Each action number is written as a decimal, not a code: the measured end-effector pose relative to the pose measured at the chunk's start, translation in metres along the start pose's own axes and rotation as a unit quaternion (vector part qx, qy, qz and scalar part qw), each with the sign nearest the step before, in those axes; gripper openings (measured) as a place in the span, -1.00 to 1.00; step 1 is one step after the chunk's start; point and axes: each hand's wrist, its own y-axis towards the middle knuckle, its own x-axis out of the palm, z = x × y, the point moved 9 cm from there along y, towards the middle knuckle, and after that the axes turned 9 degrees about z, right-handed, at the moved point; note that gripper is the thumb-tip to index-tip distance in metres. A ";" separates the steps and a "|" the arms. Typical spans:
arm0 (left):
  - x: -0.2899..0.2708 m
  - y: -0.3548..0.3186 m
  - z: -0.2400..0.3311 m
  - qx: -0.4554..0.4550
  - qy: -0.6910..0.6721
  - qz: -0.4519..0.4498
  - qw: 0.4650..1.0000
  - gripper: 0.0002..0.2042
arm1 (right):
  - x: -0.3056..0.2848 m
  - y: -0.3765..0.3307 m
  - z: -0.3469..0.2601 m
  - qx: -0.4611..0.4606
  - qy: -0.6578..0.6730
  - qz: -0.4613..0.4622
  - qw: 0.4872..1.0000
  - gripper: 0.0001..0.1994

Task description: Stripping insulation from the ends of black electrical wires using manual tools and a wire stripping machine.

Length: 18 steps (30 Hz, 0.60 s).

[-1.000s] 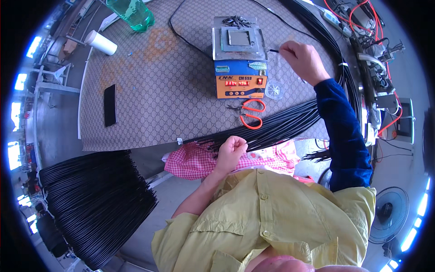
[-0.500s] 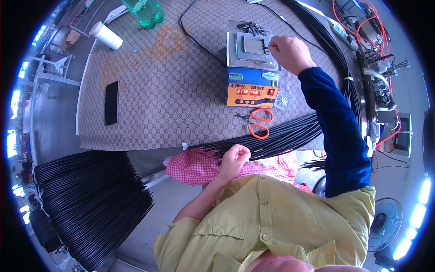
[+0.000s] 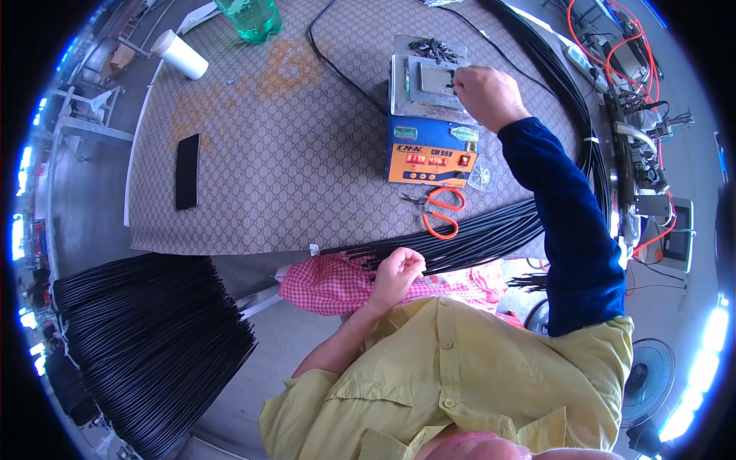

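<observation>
Lying bundled, black cables, slim, gently curved

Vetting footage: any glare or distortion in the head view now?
Head view: fisheye bows the edges of the grey-brown patterned tabletop; the white light strip at lower right glares; the blue-and-orange box-shaped machine looks fairly sharp.
</observation>
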 end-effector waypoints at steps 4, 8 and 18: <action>0.000 0.001 -0.002 -0.003 -0.001 -0.002 1.000 -0.93 | 0.003 -0.001 -0.005 -0.028 -0.022 0.006 0.999 -0.87; 0.000 0.001 -0.003 -0.001 -0.012 -0.003 1.000 -0.93 | 0.003 -0.002 -0.009 -0.041 -0.029 0.007 0.999 -0.89; 0.000 0.001 -0.001 -0.005 0.009 0.004 1.000 -0.94 | 0.005 -0.006 -0.015 -0.070 -0.053 0.007 0.996 -0.91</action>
